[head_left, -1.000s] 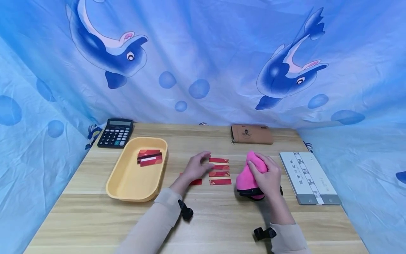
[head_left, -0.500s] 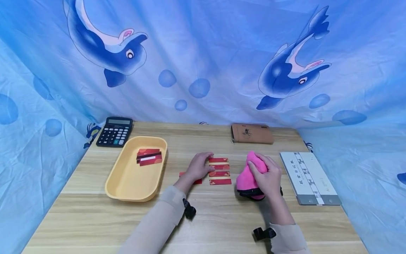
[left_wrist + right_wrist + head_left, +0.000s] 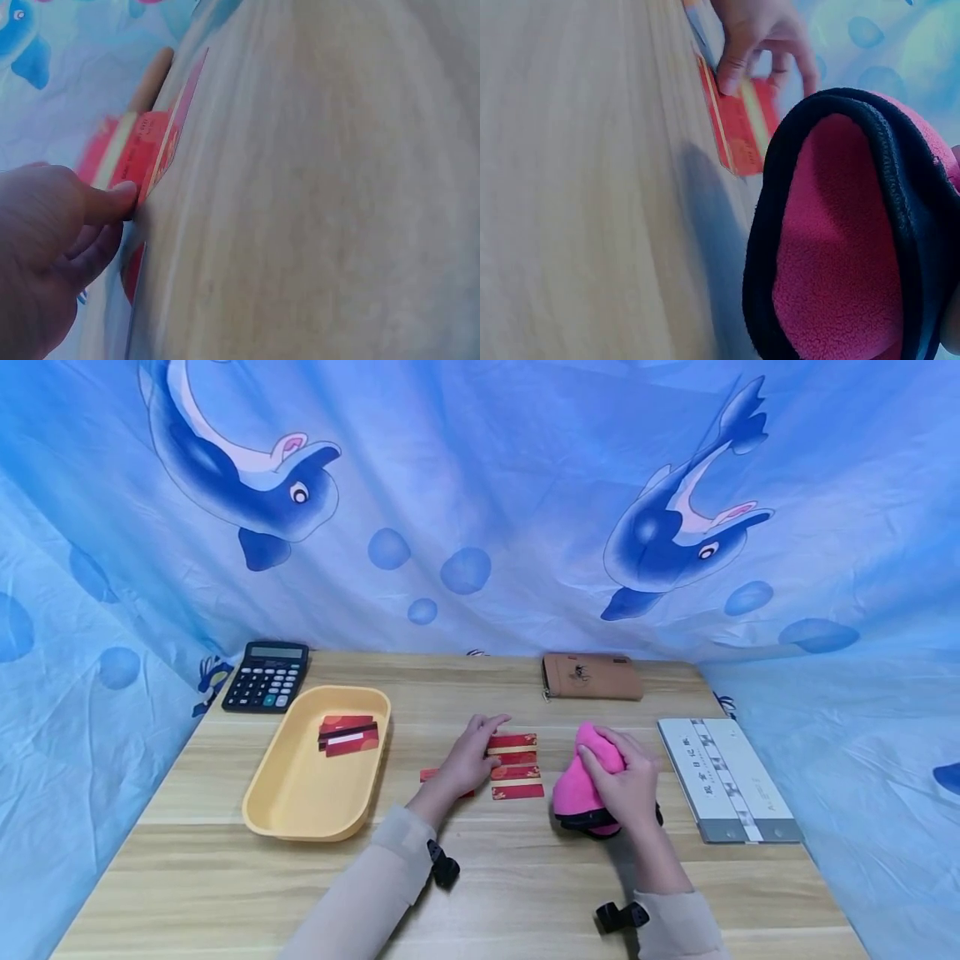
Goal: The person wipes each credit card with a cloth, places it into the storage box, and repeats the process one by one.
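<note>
Several red cards lie in a column at the middle of the table, among them the front card point(image 3: 517, 792). My left hand point(image 3: 467, 762) is at the column's left side. In the left wrist view its thumb and fingers pinch the edge of a red card point(image 3: 142, 150), which stands tilted and partly blurred. My right hand point(image 3: 628, 777) grips a bunched pink fleece piece with black trim point(image 3: 581, 789), right of the cards. Up close, the right wrist view shows the black binding around the pink fleece point(image 3: 832, 247); its kind is unclear. Other red cards point(image 3: 429, 774) lie partly hidden under my left forearm.
A yellow tray point(image 3: 311, 814) holding red cards point(image 3: 348, 743) stands on the left, with a calculator point(image 3: 266, 681) behind it. At the back lies a brown zip wallet point(image 3: 596, 678). A white and grey notebook point(image 3: 727, 785) is at the right edge.
My left hand has shifted slightly, with its fingers reaching a little farther over the cards. The right hand keeps its grip on the pink fleece piece, and the view has turned slightly.
</note>
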The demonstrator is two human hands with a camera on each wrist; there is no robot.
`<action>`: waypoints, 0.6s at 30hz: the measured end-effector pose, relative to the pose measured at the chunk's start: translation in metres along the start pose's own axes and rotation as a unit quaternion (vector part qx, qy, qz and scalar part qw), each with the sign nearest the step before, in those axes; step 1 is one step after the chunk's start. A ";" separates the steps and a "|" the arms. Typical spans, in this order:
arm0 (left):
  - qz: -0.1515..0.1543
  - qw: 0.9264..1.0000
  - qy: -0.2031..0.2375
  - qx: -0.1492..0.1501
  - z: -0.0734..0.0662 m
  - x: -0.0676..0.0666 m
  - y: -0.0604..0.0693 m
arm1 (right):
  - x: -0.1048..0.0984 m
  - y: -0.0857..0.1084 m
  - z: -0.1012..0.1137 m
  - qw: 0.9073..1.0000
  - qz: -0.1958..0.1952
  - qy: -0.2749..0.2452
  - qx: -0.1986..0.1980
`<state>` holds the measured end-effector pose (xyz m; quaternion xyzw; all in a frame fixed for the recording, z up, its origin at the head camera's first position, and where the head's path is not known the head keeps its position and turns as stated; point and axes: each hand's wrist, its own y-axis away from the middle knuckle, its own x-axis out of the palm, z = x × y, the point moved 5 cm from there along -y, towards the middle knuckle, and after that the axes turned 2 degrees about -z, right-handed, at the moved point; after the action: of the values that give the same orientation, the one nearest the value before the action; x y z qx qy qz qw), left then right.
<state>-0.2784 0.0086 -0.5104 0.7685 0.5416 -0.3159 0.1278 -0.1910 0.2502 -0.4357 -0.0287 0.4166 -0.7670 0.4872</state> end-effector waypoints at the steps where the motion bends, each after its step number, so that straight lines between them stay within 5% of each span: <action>1: -0.007 1.000 -0.005 0.003 -0.001 -0.002 0.001 | 0.002 0.001 0.001 1.000 0.006 -0.004 0.004; 7: -0.069 0.997 0.022 -0.019 -0.004 -0.017 0.011 | 0.008 0.003 0.007 1.000 0.026 -0.008 0.013; 13: -0.160 0.980 0.112 -0.041 -0.017 -0.044 0.019 | 0.009 -0.004 0.016 1.000 0.021 -0.010 -0.020; 18: -0.155 0.962 0.203 -0.096 -0.029 -0.056 0.026 | 0.012 -0.009 0.028 0.998 0.022 -0.010 -0.052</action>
<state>-0.2566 -0.0272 -0.4569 0.7071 0.6965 -0.1159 0.0382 -0.1911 0.2251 -0.4161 -0.0524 0.4519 -0.7332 0.5055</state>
